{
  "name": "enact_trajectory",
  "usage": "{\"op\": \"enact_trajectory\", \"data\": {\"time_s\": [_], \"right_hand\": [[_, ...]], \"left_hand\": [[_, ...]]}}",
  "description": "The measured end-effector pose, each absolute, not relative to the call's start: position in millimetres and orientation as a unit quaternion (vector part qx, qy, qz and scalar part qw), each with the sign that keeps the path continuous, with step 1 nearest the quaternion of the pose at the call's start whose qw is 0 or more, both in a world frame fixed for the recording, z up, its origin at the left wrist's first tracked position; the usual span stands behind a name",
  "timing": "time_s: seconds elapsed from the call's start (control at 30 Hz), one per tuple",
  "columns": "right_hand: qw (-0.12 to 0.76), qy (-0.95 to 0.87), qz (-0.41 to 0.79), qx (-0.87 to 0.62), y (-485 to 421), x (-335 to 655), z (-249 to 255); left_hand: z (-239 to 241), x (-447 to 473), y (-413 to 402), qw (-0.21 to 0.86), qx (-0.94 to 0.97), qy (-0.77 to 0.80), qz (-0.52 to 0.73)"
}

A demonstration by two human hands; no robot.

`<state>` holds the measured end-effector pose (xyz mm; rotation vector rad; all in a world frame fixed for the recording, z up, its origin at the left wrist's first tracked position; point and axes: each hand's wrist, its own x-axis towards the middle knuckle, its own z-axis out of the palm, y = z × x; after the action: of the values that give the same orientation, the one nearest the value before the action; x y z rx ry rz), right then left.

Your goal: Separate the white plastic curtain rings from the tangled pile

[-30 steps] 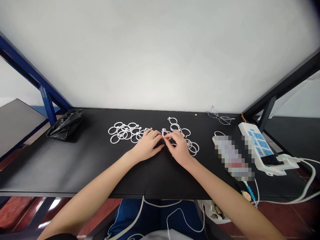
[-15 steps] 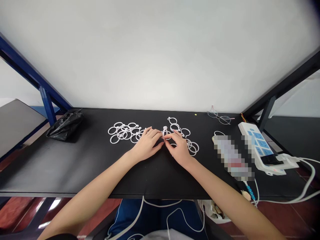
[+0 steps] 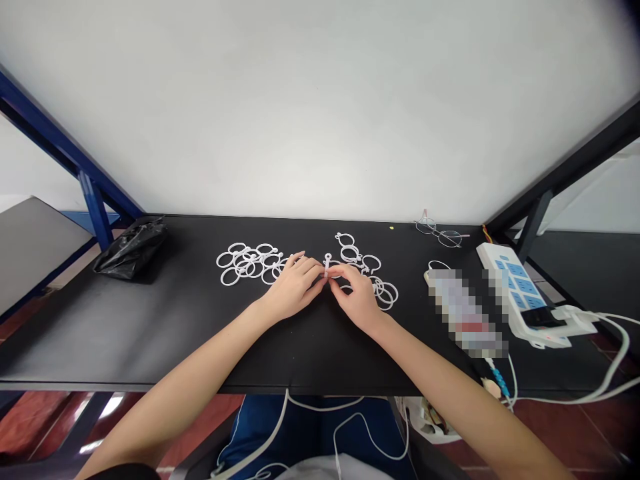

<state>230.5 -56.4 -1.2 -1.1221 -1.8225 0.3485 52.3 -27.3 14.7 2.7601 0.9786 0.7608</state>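
Observation:
My left hand (image 3: 297,283) and my right hand (image 3: 356,291) meet at the middle of the black table, fingertips pinched together. Between them they hold a white plastic ring (image 3: 327,262) with a small eyelet, seen nearly edge-on with the eyelet pointing away from me. The fingers cover its lower part. Left of my left hand lies a loose pile of white rings (image 3: 246,267), some tucked behind that hand. More white rings (image 3: 386,295) lie around my right hand, partly hidden by it, and a few others (image 3: 350,253) sit just beyond the fingers.
A crumpled black plastic bag (image 3: 131,250) lies at the far left. To the right are eyeglasses (image 3: 439,233), a blurred-out phone (image 3: 467,313) with a cable, and a white power strip (image 3: 520,293) with a plug. A white wall (image 3: 320,120) rises behind the black table (image 3: 165,333).
The held ring has turned from showing a narrow loop to nearly edge-on. My right fingers have curled in closer around it; both hands stay in the same spot.

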Motion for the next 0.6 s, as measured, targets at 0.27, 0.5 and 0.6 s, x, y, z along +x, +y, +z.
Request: {"op": "enact_trajectory", "data": {"time_s": [0.27, 0.5, 0.6], "right_hand": [[0.480, -0.749, 0.106, -0.445, -54.6, 231.2, -1.2], [0.486, -0.748, 0.081, -0.444, -54.6, 230.6, -1.2], [0.486, -0.734, 0.118, -0.459, -56.3, 231.9, 0.2]], "left_hand": [[12.6, 52.4, -25.5, 0.052, 0.911, 0.308, 0.269], [7.9, 51.4, -23.2, 0.039, 0.909, 0.293, 0.293], [8.8, 51.6, -23.8, 0.038, 0.910, 0.287, 0.296]]}}
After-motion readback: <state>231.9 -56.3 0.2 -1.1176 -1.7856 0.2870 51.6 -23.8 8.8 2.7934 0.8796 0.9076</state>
